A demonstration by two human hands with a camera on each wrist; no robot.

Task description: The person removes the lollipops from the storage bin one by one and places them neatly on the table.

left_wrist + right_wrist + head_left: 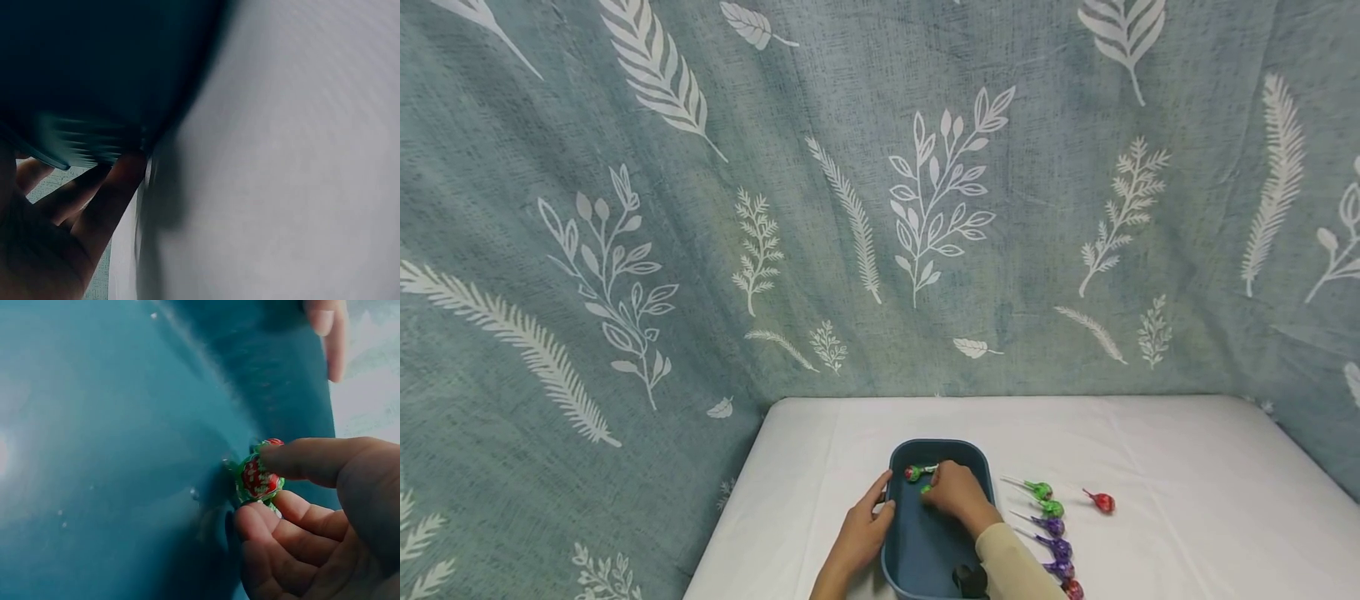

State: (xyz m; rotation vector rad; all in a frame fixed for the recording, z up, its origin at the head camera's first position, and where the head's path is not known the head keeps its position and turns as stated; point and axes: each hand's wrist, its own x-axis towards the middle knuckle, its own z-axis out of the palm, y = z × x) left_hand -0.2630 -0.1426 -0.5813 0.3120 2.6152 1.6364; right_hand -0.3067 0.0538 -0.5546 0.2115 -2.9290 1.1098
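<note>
A dark blue plastic bin stands on the white table. My left hand holds its left side, thumb at the rim and fingers along the outer wall beneath the lip. Inside the bin, my right hand pinches a lollipop in green and red wrapping between thumb and fingertips, close over the floor. Another green and red lollipop lies near the bin's far left corner, its white stick toward the right hand.
Right of the bin, a column of wrapped lollipops runs toward me: green ones, then purple ones, then a red one. Farther right lies a lone red lollipop. A leaf-patterned curtain hangs behind the table.
</note>
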